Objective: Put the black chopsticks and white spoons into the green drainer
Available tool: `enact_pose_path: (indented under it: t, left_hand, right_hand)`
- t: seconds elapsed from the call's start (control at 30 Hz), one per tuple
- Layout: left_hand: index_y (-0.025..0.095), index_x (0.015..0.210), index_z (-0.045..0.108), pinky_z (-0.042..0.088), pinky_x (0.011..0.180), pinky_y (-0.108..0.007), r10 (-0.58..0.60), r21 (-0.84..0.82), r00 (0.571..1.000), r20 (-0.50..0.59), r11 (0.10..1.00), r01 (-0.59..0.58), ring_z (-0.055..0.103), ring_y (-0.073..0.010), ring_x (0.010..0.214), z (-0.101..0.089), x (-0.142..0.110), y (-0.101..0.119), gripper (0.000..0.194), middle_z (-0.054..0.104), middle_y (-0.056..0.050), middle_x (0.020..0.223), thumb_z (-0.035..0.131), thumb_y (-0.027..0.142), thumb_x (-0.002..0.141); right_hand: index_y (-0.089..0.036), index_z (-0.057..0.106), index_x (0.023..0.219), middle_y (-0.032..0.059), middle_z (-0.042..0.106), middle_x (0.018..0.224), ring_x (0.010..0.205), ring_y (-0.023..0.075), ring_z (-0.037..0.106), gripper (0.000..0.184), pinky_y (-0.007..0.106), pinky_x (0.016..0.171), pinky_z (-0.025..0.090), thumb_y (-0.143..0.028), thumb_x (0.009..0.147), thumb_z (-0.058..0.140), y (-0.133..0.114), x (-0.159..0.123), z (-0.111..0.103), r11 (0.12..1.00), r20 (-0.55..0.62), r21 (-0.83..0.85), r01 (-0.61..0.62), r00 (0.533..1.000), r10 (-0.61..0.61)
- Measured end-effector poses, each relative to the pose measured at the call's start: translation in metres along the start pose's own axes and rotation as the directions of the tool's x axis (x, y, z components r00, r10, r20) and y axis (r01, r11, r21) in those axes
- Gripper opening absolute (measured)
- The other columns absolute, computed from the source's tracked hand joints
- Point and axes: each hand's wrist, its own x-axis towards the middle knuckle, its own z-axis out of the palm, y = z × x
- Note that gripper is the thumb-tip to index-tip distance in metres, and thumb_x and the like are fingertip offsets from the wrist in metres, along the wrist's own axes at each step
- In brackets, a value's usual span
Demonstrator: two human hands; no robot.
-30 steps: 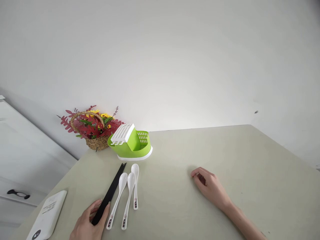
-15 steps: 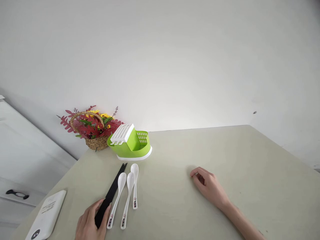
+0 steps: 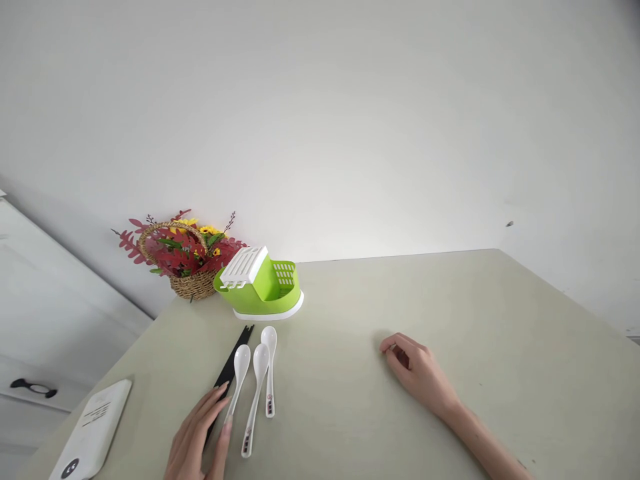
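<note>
My left hand (image 3: 200, 433) reaches over the lower end of the black chopsticks (image 3: 234, 360). Its fingers are stretched out, with thumb and fingertips apart beside the handle of the leftmost white spoon (image 3: 242, 360). The thumb covers the lower part of that handle; whether it presses on it I cannot tell. Two more white spoons lie to the right, a middle spoon (image 3: 261, 363) and a farther spoon (image 3: 269, 340). My right hand (image 3: 417, 373) rests on the table, fingers loosely curled inward, with nothing visible in them.
Behind the spoons stands a green and white utensil holder (image 3: 270, 307). A wicker basket (image 3: 193, 287) of red and yellow flowers is left of it. A white device like a power bank (image 3: 95, 427) lies at the table's left edge. A white cabinet (image 3: 60, 300) stands beyond that edge.
My left hand has let go of the chopsticks and shifted right, its thumb now at the leftmost spoon's handle. My right hand stays in place.
</note>
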Motion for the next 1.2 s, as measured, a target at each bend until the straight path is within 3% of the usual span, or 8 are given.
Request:
enact_pose_path:
  t: [0.2,0.4,0.53,0.63,0.73,0.9,1.2]
  left_hand:
    - [0.026,0.128,0.061,0.042,0.121,-0.052,-0.08,0.038,0.997,-0.009,0.996,0.08,0.057,-0.0329,0.137,-0.002,0.007,-0.005,0.045,0.065,-0.012,0.143,0.045,0.055,0.097]
    - [0.022,0.134,0.056,0.045,0.119,-0.049,-0.205,0.09,0.978,-0.041,0.974,0.208,0.055,-0.0351,0.141,0.001,0.008,-0.02,0.057,0.061,-0.013,0.148,0.044,0.061,0.094]
    - [0.023,0.142,0.053,0.051,0.112,-0.05,-0.346,0.078,0.938,0.031,0.936,0.343,0.055,-0.0371,0.142,0.002,0.009,-0.021,0.072,0.06,-0.011,0.152,0.045,0.07,0.089]
    - [0.026,0.135,0.058,0.057,0.103,-0.049,-0.441,0.085,0.896,0.05,0.896,0.436,0.063,-0.0372,0.132,-0.002,0.013,-0.023,0.069,0.067,-0.009,0.143,0.051,0.072,0.085]
    - [0.025,0.127,0.062,0.058,0.099,-0.047,-0.444,0.092,0.896,0.023,0.893,0.44,0.069,-0.0369,0.123,-0.007,0.018,-0.026,0.069,0.073,-0.01,0.132,0.058,0.072,0.078]
    - [0.022,0.119,0.065,0.06,0.088,-0.041,-0.458,0.141,0.882,0.11,0.886,0.443,0.074,-0.0349,0.108,-0.013,0.029,-0.033,0.068,0.077,-0.01,0.118,0.065,0.067,0.069]
    - [0.024,0.103,0.071,0.054,0.084,-0.037,-0.531,0.417,0.801,0.275,0.817,0.398,0.073,-0.0333,0.111,-0.024,0.052,-0.021,0.045,0.077,-0.01,0.12,0.057,0.057,0.074]
  right_hand:
    - [-0.026,0.066,0.09,0.0014,0.068,0.079,0.062,0.0167,0.056,0.021,0.029,0.059,0.045,-0.031,0.096,0.047,0.0,0.0,0.0,1.0,-0.003,-0.004,0.003,1.0,-0.003]
    - [-0.026,0.066,0.091,0.0008,0.068,0.08,0.062,0.0165,0.056,0.021,0.028,0.06,0.046,-0.03,0.096,0.047,0.003,-0.001,0.001,1.0,-0.002,-0.013,0.006,1.0,-0.006]
    - [-0.026,0.066,0.091,0.0005,0.068,0.08,0.062,0.0164,0.056,0.021,0.028,0.06,0.045,-0.031,0.096,0.047,0.002,-0.001,0.001,1.0,-0.005,-0.004,0.002,1.0,-0.002]
    - [-0.026,0.067,0.091,0.0003,0.067,0.079,0.061,0.0162,0.055,0.021,0.028,0.059,0.045,-0.031,0.096,0.047,0.001,-0.001,0.0,1.0,-0.004,0.001,-0.003,1.0,0.003]
    - [-0.026,0.066,0.091,0.0002,0.067,0.08,0.062,0.0163,0.054,0.021,0.028,0.06,0.045,-0.031,0.096,0.046,0.0,-0.001,0.0,1.0,0.0,-0.003,-0.008,1.0,0.008]
    - [-0.026,0.066,0.092,0.0004,0.066,0.079,0.063,0.0162,0.054,0.021,0.028,0.061,0.045,-0.031,0.096,0.046,0.003,-0.001,0.001,1.0,0.008,-0.011,-0.018,1.0,0.018]
    - [-0.026,0.067,0.092,0.0008,0.066,0.079,0.062,0.0167,0.054,0.023,0.029,0.06,0.044,-0.035,0.096,0.046,0.001,-0.001,0.0,1.0,0.008,-0.005,-0.019,1.0,0.019]
